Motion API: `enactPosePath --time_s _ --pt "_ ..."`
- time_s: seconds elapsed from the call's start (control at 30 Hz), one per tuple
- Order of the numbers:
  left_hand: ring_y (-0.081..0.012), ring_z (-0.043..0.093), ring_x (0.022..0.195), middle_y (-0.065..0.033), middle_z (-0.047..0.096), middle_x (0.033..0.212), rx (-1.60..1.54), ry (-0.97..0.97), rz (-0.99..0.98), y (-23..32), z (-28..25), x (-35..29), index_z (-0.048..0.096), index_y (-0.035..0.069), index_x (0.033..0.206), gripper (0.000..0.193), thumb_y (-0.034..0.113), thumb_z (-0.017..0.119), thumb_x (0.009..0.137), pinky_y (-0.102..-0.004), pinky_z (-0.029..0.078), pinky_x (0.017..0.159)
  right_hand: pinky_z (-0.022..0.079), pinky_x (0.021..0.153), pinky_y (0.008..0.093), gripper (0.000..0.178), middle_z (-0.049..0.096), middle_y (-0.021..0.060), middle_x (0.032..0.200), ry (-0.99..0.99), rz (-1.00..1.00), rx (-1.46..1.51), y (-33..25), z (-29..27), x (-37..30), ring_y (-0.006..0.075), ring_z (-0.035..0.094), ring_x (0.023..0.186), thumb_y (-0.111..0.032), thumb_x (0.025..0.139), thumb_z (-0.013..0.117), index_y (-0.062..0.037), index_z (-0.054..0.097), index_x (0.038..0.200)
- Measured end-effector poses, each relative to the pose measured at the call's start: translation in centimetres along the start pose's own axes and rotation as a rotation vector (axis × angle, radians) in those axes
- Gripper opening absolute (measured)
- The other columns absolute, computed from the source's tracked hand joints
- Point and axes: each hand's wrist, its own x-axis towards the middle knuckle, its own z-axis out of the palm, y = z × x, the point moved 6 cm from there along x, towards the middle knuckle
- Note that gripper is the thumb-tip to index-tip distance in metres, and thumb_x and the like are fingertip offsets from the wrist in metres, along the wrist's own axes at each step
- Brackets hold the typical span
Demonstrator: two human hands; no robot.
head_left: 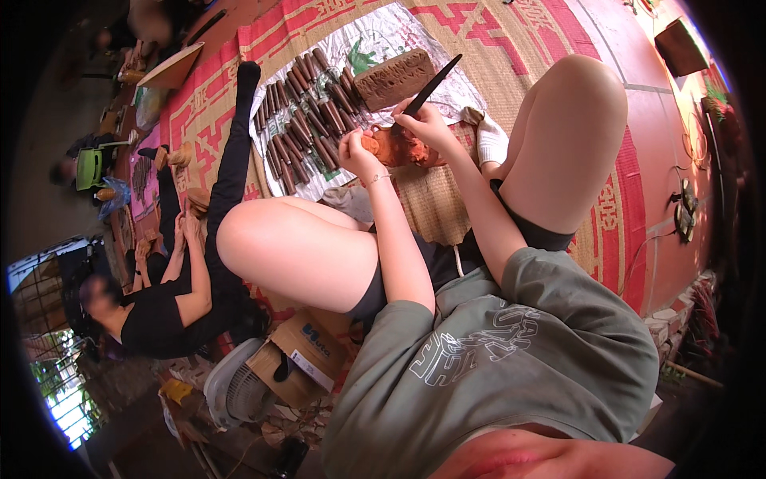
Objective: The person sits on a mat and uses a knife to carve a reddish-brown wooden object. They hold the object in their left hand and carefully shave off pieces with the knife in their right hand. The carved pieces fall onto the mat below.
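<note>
Between my raised knees, my right hand (428, 128) is closed round a long dark piece (432, 86). It tapers like a blade or flat stick and slants up to the right; I cannot tell its exact kind. My left hand (363, 158) is closed at the left end of an orange-brown lumpy piece (408, 150), perhaps a stained cloth. The dark piece's lower end meets this lump. Just beyond my hands lies a brown brick-like block (394, 78) with a rough, marked top. Rows of slim brown sticks (307, 120) lie left of it on a white printed sheet (399, 28).
A woven red-and-tan mat (511, 48) lies under everything. Another person (171, 307) in black sits at the left, legs stretched along the sheet. A cardboard box (295, 359) and a fan (235, 387) stand behind my left side. Cables (685, 203) lie on the tiles at right.
</note>
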Motion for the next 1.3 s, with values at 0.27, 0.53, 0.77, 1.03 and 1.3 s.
enactPosePath --time_s 0.27,0.53,0.77,1.03,1.3 --pt "-0.0139 0.054 0.057 -0.0072 0.057 0.063 0.014 -0.017 0.032 0.3 0.3 0.0 0.057 -0.001 0.066 0.005 0.000 0.053 0.069 -0.0245 0.045 0.055 0.045 0.059 0.0232 0.017 0.060 0.0007 0.073 -0.023 -0.112 -0.088 -0.2 0.9 -0.4 0.0072 0.055 0.066 -0.010 0.073 0.067 -0.0018 0.059 0.086" --pt "-0.0159 0.053 0.055 -0.0086 0.058 0.062 -0.001 0.066 0.004 0.0 -0.8 0.9 0.057 -0.001 0.065 0.008 0.006 0.054 0.068 -0.0258 0.042 0.055 0.041 0.057 0.0205 0.012 0.053 -0.0023 0.074 0.069 0.030 0.199 3.1 1.5 -0.9 0.0057 0.050 0.064 -0.009 0.074 0.063 -0.0047 0.055 0.082" --pt "-0.0155 0.054 0.058 -0.0075 0.055 0.063 -0.012 0.075 0.003 0.3 -0.7 0.7 0.056 0.000 0.067 0.004 0.003 0.054 0.068 -0.0257 0.044 0.055 0.041 0.057 0.0204 0.008 0.053 -0.0026 0.074 0.096 0.038 0.268 3.0 1.8 -0.9 0.0053 0.049 0.062 -0.007 0.077 0.058 -0.0046 0.055 0.084" --pt "-0.0175 0.053 0.056 -0.0106 0.058 0.061 -0.006 0.084 0.000 0.1 -0.9 1.2 0.056 -0.002 0.064 0.009 0.007 0.052 0.067 -0.0264 0.042 0.056 0.037 0.054 0.0177 0.007 0.053 -0.0025 0.075 0.171 0.020 0.157 3.9 1.5 -0.9 0.0042 0.046 0.060 -0.005 0.078 0.055 -0.0048 0.055 0.085" --pt "-0.0144 0.054 0.056 -0.0063 0.055 0.062 -0.017 0.012 0.054 0.4 0.4 0.3 0.055 -0.001 0.064 0.005 0.000 0.053 0.068 -0.0250 0.045 0.057 0.041 0.065 0.0202 0.011 0.057 -0.0012 0.079 0.170 0.012 0.250 2.0 1.1 -0.4 0.0054 0.050 0.072 -0.007 0.077 0.055 -0.0022 0.059 0.086"
